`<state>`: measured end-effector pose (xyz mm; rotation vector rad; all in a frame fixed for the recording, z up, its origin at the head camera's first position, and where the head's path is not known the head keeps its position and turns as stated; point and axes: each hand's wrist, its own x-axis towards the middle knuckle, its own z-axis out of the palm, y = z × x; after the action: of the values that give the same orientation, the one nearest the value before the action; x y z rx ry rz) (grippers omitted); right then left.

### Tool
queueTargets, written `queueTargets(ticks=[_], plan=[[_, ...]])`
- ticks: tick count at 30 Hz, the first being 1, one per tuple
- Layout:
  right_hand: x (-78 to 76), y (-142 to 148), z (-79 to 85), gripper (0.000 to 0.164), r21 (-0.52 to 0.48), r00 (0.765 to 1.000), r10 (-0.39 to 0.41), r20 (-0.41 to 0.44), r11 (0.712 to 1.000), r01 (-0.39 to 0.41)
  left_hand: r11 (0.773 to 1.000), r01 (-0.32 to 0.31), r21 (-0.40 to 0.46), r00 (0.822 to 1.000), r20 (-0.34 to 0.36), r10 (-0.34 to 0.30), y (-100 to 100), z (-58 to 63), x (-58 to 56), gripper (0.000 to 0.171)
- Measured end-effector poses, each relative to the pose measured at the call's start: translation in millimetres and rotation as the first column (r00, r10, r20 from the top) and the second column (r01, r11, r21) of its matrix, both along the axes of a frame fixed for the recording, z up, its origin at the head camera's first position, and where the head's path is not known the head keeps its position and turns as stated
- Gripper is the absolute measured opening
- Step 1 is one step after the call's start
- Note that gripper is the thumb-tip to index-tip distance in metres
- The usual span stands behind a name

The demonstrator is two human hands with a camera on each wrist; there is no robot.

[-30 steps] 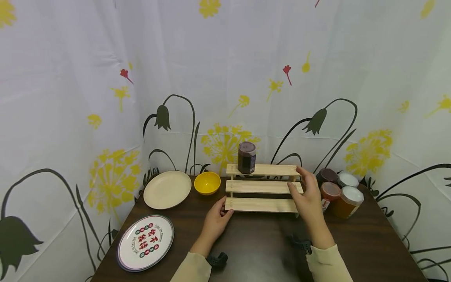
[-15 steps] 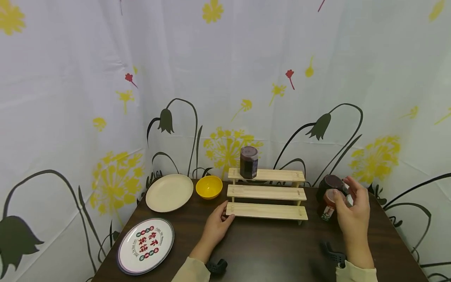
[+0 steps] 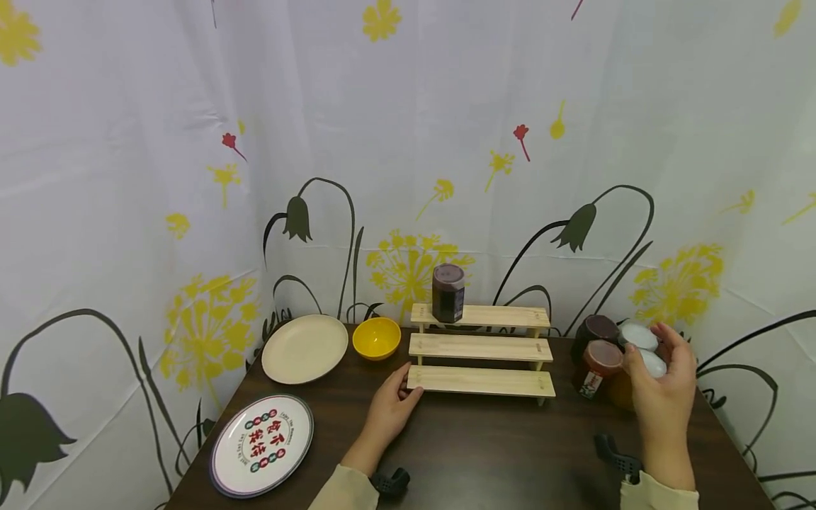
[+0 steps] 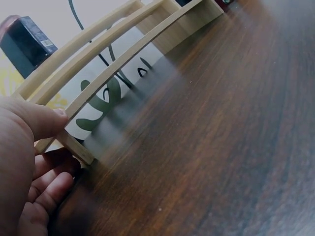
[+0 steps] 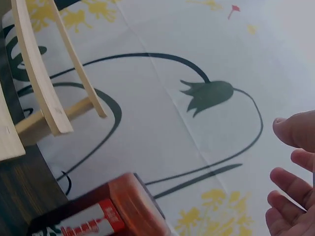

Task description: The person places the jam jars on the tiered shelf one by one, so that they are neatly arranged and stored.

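Observation:
A three-tier wooden rack [image 3: 481,346] stands mid-table, a dark lidded jar [image 3: 448,296] on its top tier. My left hand [image 3: 390,409] grips the left end of the lowest board; in the left wrist view the thumb [image 4: 47,120] lies over it, other fingers curled below. To the right of the rack, my right hand [image 3: 666,386] is over the jar cluster, thumb and fingers spread around a white-lidded jar [image 3: 654,363] that it partly hides. The right wrist view shows these fingers apart, and a red-labelled jar [image 5: 106,214] lower left.
Beside the right hand are another white-lidded jar [image 3: 637,336], a dark-lidded jar [image 3: 593,331] and a jar of red contents [image 3: 598,367]. Left of the rack lie a yellow bowl [image 3: 377,338], a cream plate [image 3: 304,348] and a printed plate [image 3: 263,445]. A patterned curtain [image 3: 357,142] hangs behind.
My right hand has left the rack's right end and moved right to the white-lidded jars. The left hand keeps its hold on the rack; the view has shifted slightly.

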<state>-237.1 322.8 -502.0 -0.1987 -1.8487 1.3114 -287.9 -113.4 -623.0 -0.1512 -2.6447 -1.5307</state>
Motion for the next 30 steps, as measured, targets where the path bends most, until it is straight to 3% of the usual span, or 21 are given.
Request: queueTargets(ticks=[6,11,19,27,30], plan=[[3.1,22.5,-12.8,0.063,0.009,0.995,-0.088,0.046,0.996,0.087,1.0,0.009,0.0,1.0,-0.021,-0.009,1.6,0.1,-2.2,0.064],[2.4,34.8,-27.3,0.065,-0.035,0.984,-0.1,0.148,0.994,0.106,1.0,0.003,-0.008,1.0,-0.019,-0.003,2.2,0.4,-1.4,0.064],[-6.4,54.3,-67.0,0.07,-0.128,0.964,-0.03,0.263,0.99,0.066,1.0,-0.014,-0.017,1.0,-0.004,0.014,2.1,0.7,0.8,0.064],[-16.6,60.1,-103.4,0.074,-0.179,0.964,0.034,0.265,0.984,0.015,1.0,-0.018,-0.004,1.0,0.006,0.018,2.3,2.0,2.1,0.064],[-19.5,61.3,-114.6,0.072,-0.175,0.95,0.052,0.308,0.985,0.003,1.0,-0.021,-0.001,1.0,0.013,0.021,2.8,1.9,2.1,0.064]])
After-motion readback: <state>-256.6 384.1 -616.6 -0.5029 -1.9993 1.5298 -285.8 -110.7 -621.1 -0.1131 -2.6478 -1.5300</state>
